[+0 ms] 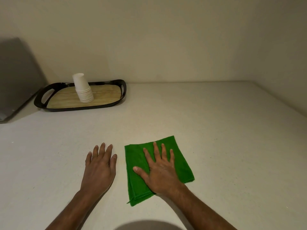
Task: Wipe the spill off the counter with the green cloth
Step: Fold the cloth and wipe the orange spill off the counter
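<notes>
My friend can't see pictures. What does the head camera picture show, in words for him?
A right hand presses flat on a folded green cloth on a pale counter, while the left hand rests flat beside it, off the cloth. Far left, a stack of white cups stands upside down on a black tray. No spill is clearly visible.

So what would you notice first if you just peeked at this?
The bright green cloth near the front of the pale counter, with the right hand spread flat on it. The left hand rests bare beside it. Far back on the left, white paper cups stand stacked on a black tray.
</notes>
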Available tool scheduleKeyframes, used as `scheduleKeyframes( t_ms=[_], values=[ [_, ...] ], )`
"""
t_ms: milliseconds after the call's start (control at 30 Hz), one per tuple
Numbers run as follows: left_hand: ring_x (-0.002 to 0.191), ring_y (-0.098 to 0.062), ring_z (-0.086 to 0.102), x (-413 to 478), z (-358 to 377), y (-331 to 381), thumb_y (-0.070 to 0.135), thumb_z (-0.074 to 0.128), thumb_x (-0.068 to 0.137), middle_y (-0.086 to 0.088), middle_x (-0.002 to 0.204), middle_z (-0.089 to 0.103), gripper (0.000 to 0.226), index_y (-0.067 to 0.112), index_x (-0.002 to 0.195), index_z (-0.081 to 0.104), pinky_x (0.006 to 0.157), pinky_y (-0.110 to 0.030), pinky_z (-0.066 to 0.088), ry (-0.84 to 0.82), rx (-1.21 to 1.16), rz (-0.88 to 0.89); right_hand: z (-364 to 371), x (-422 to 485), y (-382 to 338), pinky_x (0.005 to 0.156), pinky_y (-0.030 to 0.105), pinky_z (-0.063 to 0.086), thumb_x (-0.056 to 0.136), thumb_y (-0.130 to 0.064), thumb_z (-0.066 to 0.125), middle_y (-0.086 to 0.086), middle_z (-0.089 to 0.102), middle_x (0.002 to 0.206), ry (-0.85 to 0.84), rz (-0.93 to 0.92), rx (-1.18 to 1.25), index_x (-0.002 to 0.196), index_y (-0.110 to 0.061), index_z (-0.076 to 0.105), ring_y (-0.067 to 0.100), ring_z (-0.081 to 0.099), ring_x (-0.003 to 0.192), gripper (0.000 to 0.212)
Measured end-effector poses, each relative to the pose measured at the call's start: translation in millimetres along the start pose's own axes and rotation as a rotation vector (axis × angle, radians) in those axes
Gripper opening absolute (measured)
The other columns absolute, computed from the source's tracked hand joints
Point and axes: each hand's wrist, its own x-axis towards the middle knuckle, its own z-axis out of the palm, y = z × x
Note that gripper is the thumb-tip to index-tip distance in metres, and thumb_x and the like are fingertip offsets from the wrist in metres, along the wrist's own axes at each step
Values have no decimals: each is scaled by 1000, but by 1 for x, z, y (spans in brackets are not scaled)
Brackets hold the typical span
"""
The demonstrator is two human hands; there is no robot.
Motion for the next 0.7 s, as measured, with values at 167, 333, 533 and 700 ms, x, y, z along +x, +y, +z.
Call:
scheduleKeyframes(
  t_ms=[167,333,533,700],
  values=[
    [156,-31,18,0,-1,1,40,27,104,-11,166,28,56,18,155,33,127,-48,14,-13,-13,5,-8,-15,47,120,61,-16,76,-91,-8,8,-22,165,27,162,-17,155,-39,-8,33,-23,151,95],
    [156,-31,18,0,-1,0,44,18,104,-11,166,27,60,17,155,32,127,-48,13,-2,0,12,-25,-24,103,122,63,-2,74,-89,-11,12,-12,168,50,367,-63,157,-35,-4,37,-11,154,99],
    [156,-31,20,-1,0,0,47,15,100,-12,165,30,66,16,155,35,127,-49,13,9,-24,20,-38,-7,122,122,64,1,78,-86,-2,16,-1,168,84,478,-36,159,-29,6,40,-1,154,99],
    [157,-26,16,0,-1,-2,45,20,103,-10,166,27,61,16,156,31,129,-46,8,10,-126,2,-40,23,111,121,65,-2,79,-86,0,17,-2,168,56,433,-27,159,-30,4,43,-3,153,98]
  ],
)
